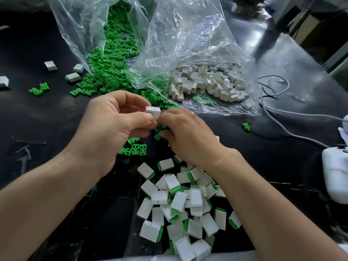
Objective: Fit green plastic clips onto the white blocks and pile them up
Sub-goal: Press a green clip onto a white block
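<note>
The left hand (113, 129) is pinching one block (153, 110) between thumb and fingers, above the table (37, 44). The right hand (190, 138) is curling its fingers round green clips (159, 129) just beneath it; how many, I cannot tell. Two bags are lying open behind: a clip bag (79, 25) and a block bag (188, 34). Four fitted blocks (73, 77) are sitting apart on the left. The pile (178, 202) under the wrists is too big to count.
</note>
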`<state>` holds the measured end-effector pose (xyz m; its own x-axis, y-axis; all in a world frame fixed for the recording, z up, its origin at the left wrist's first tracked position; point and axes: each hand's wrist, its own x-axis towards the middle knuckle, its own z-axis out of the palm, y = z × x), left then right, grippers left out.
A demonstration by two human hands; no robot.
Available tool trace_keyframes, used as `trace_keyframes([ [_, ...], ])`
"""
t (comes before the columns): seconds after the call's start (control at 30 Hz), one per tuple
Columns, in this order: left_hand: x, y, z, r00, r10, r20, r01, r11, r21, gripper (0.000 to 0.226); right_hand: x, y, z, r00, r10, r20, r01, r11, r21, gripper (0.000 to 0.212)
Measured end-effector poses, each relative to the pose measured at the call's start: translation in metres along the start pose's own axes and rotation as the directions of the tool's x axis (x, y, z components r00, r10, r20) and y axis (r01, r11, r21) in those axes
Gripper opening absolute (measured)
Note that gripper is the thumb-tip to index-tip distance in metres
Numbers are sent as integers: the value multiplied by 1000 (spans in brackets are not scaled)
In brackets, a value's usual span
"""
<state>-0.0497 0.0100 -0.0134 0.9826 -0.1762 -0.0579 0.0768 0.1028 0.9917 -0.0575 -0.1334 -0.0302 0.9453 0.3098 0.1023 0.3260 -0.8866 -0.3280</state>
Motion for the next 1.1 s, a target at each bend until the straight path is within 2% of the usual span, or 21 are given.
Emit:
trace_keyframes([
  [0.1, 0, 0, 0, 1000, 3, -9, -3, 1000, 13, 21, 0, -2, -3, 999, 46, -9, -45, 997, 60, 15],
  [0.23, 0, -1, -1, 1000, 2, -7, -2, 1000, 21, 17, -1, 1, -2, 998, 69, 8, -69, 993, 96, 27],
  [0.3, 0, -1, -1, 1000, 6, 3, -6, 1000, 18, 20, -3, 3, -6, 992, 117, -46, -105, 973, 204, 26],
  [0.37, 0, -1, 0, 1000, 18, 14, -18, 1000, 25, 25, -4, 5, -13, 972, 196, -127, -131, 907, 399, 18],
  [0.43, -1, -2, 1, 998, 49, 31, -51, 996, 75, 28, -5, 6, -19, 940, 288, -181, -127, 792, 597, 17],
  [0.53, -2, -3, 3, 995, 92, 49, -99, 983, 154, 26, -9, 4, -25, 925, 310, -218, -53, 677, 734, 24],
  [0.73, -2, -2, 1, 996, 88, 34, -91, 992, 86, 19, -14, 0, -28, 939, 256, -230, 7, 654, 757, 25],
  [0.8, -2, -3, 1, 995, 85, 43, -89, 990, 107, 25, -14, -2, -28, 941, 246, -232, 25, 633, 774, 24],
  [0.9, -2, -2, 1, 994, 76, 75, -85, 988, 126, 34, -14, -7, -25, 946, 209, -247, 52, 656, 753, 25],
  [1.1, -4, 2, 2, 993, 94, 69, -100, 991, 93, 30, -14, -8, -23, 956, 217, -196, 3, 662, 749, 22],
])
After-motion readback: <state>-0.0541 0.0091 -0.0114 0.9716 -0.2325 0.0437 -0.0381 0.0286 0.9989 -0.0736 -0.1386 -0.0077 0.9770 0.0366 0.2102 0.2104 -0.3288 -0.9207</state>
